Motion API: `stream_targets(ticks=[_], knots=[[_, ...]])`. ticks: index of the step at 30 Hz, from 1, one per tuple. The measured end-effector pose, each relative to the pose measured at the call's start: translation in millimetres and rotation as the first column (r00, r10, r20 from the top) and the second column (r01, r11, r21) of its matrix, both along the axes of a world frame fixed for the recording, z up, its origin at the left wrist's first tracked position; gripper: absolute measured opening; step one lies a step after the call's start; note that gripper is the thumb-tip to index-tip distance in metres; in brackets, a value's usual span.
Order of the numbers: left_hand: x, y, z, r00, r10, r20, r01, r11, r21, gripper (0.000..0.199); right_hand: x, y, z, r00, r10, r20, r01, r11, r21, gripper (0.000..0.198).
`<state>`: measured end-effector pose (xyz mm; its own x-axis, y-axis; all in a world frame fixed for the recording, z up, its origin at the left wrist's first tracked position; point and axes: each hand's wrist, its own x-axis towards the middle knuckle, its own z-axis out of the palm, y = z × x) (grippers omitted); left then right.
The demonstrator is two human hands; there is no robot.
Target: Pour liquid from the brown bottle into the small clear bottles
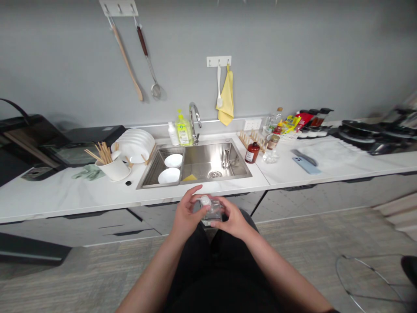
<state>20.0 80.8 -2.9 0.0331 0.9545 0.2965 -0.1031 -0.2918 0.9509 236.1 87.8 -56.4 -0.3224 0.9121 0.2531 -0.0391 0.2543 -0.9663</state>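
I hold a small clear glass jar [213,213] in front of my body, below the counter's front edge. My right hand [232,221] grips the jar's body from the right. My left hand [186,214] has its fingers on the jar's white round lid [205,200] at the top. The jar looks see-through, and I cannot tell what is inside.
A white counter [65,193] runs across, with a steel sink [208,163] holding two white bowls [169,175] and a yellow sponge. Plates and a chopstick cup [112,167] stand left; a brown bottle [252,152], jars, a phone [306,165] and pans stand right.
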Motion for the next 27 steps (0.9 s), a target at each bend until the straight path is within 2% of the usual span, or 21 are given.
stream_targets(ticks=[4,9,22,27], knots=[[-3,4,14.2,0.997,0.042,-0.060,-0.041,0.999,0.017,0.064,-1,0,0,1.000,-0.024,0.006,0.024,1.000,-0.001,0.089],[-9,4,27.5,0.996,0.023,-0.086,-0.022,1.000,0.008,0.070,-1,2,-1,0.994,-0.096,0.050,0.095,0.995,0.022,0.087],[-8,8,25.1,0.995,0.101,0.020,-0.100,0.995,-0.020,0.073,0,6,-8,0.994,-0.085,0.075,0.083,0.996,0.022,0.085],[-10,10,23.5,0.997,0.071,0.003,-0.070,0.997,-0.031,0.050,0,8,-12,0.993,-0.089,0.079,0.087,0.996,0.029,0.086]])
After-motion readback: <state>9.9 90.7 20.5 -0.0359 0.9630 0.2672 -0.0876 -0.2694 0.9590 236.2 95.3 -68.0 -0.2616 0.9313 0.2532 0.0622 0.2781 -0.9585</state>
